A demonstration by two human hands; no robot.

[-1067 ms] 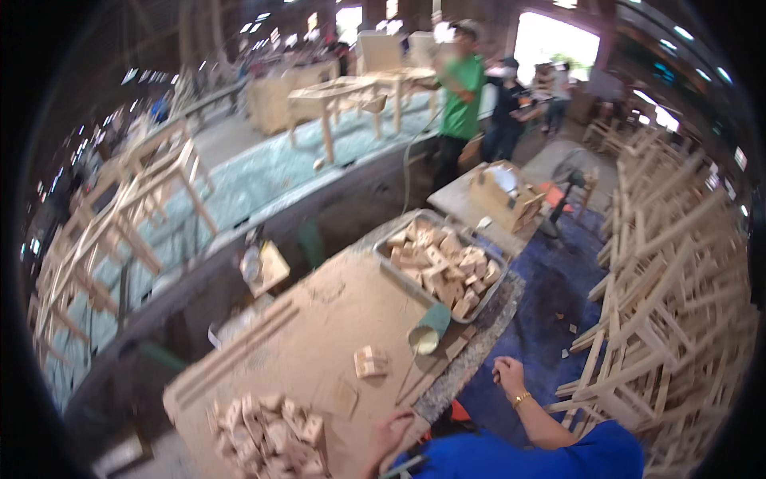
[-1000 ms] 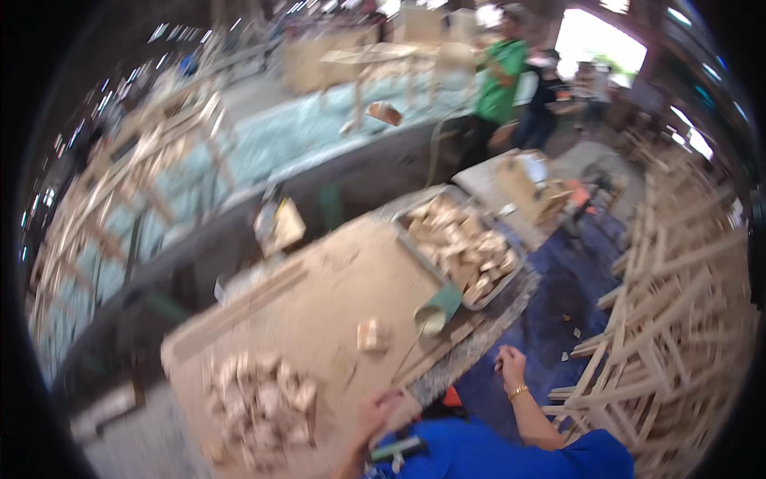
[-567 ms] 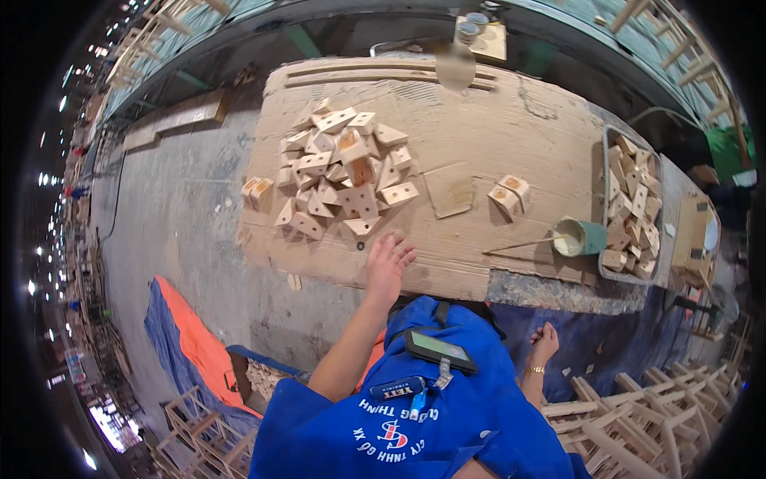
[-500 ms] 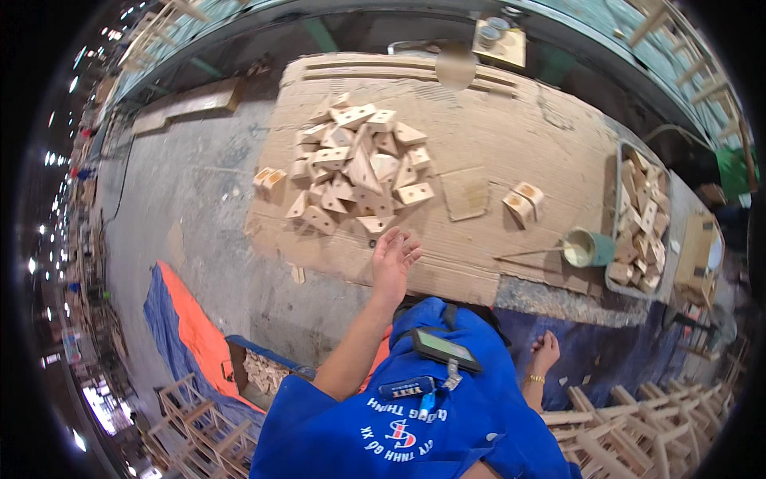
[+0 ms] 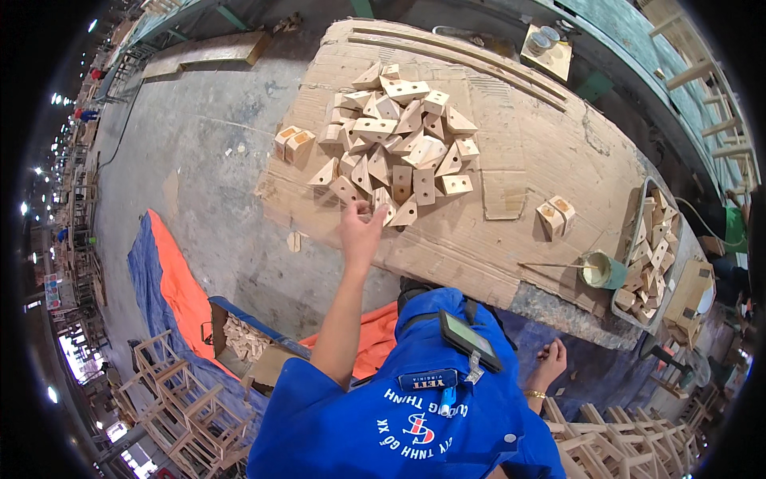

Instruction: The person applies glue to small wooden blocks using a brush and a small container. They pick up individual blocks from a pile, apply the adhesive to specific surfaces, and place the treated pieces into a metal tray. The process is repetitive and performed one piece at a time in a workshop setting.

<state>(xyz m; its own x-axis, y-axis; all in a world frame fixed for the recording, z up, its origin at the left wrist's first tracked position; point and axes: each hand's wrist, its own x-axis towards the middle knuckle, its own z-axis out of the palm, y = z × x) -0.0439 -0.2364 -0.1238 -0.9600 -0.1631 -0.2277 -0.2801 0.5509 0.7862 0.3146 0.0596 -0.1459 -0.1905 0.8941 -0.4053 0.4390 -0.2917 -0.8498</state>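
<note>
At the near edge of a heap of angled wooden corner blocks (image 5: 427,152) with drilled holes, my left hand (image 5: 361,227) reaches in from below. Its thumb and fingers are apart and bent, touching or nearly touching the nearest blocks; no block is lifted. My right hand (image 5: 550,363), with a yellow band at the wrist, hangs low at my right side. Its fingers are loosely curled and apart, with nothing visible in them. The blocks lie on a flattened cardboard sheet (image 5: 455,255).
Two paired blocks (image 5: 294,145) sit left of the heap, and another pair (image 5: 556,217) sits right. A green pot (image 5: 610,270) with a stick across it stands beside a metal tray (image 5: 629,239) of blocks. At lower left are an open box (image 5: 275,363) of wood pieces and wooden frames (image 5: 179,387).
My left hand has moved left and forward to the heap's near edge. My view has shifted, bringing the heap further right and higher. My right hand still hangs at my side.
</note>
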